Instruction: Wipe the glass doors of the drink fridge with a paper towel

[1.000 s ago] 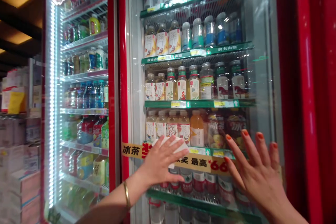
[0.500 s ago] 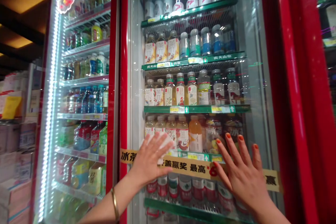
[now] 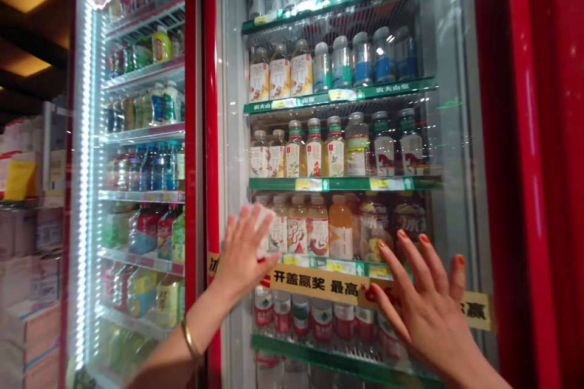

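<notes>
My left hand point(image 3: 244, 253), with a gold bangle point(image 3: 189, 339) on its wrist, holds a crumpled white tissue point(image 3: 264, 232) flat against the glass door point(image 3: 449, 134) of a drinks fridge. Its fingers are stretched over the tissue, which partly shows beyond them. Further right, my right hand point(image 3: 424, 298) lies on or just before the same door, fingers spread and with nothing in it. The nails on it are orange-red. A tan banner strip point(image 3: 314, 284) with black characters runs across the door; both hands cover parts of it.
Behind the glass, bottles point(image 3: 314, 149) line several green-edged shelves point(image 3: 347, 184). A second lit fridge point(image 3: 141, 197) stands to the left, past a red frame point(image 3: 212, 134). Stacked boxes point(image 3: 43, 328) are at the far left. A wide red panel point(image 3: 529, 134) borders the right.
My left hand has slid left and slightly up over the glass, carrying the tissue, and more of the banner shows. My right hand stays nearly in place. The view has shifted slightly.
</notes>
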The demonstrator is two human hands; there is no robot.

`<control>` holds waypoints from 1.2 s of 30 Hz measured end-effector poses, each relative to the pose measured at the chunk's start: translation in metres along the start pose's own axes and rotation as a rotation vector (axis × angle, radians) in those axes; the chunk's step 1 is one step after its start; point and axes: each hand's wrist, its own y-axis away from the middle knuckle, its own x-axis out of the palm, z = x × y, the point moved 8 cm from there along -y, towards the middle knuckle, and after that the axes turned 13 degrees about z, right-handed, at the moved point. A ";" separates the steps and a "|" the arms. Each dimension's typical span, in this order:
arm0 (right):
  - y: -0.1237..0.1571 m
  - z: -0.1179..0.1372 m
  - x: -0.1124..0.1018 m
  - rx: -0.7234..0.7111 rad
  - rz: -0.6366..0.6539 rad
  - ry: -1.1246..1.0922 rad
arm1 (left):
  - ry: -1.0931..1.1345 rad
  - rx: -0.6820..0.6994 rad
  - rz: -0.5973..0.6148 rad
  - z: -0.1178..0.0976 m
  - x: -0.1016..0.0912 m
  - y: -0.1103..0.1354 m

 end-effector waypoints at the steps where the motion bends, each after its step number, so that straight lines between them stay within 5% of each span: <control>1: -0.009 0.003 -0.004 -0.027 -0.003 0.011 | 0.044 -0.157 -0.037 0.019 -0.008 -0.009; 2: -0.021 0.005 -0.007 -0.054 -0.004 0.029 | 0.077 -0.266 -0.066 0.029 -0.013 -0.018; 4: -0.047 0.011 -0.009 -0.117 -0.006 0.065 | 0.088 -0.273 -0.078 0.014 -0.015 -0.029; 7: -0.080 0.018 -0.003 -0.206 0.022 0.092 | -0.018 0.081 -0.017 -0.049 0.005 -0.011; 9: -0.090 0.021 0.001 -0.240 0.039 0.105 | -0.089 0.253 -0.007 -0.066 0.016 0.016; 12: -0.091 0.021 0.004 -0.249 0.046 0.116 | -0.032 0.080 -0.004 -0.026 0.012 0.018; 15: -0.088 0.020 0.003 -0.240 0.039 0.118 | 0.101 -0.209 -0.051 0.012 -0.008 -0.017; 18: -0.087 0.019 0.004 -0.235 0.037 0.118 | 0.102 -0.153 -0.075 -0.017 -0.014 -0.044; 22: -0.087 0.018 0.007 -0.227 0.053 0.126 | -0.008 0.276 0.043 -0.080 0.006 -0.017; 24: -0.086 0.016 0.008 -0.215 0.072 0.134 | -0.003 0.277 0.064 -0.068 0.007 -0.007; 27: -0.087 0.014 0.012 -0.175 0.154 0.134 | 0.108 -0.027 0.024 -0.015 -0.006 -0.030; 29: -0.089 0.011 0.014 -0.137 0.210 0.122 | 0.162 -0.168 -0.024 0.000 -0.016 -0.053; 32: -0.094 0.012 0.013 -0.119 0.243 0.094 | 0.148 -0.102 -0.030 -0.026 -0.017 -0.062; 36: -0.077 0.013 0.006 -0.099 0.236 0.076 | 0.070 0.195 0.103 -0.065 0.007 -0.014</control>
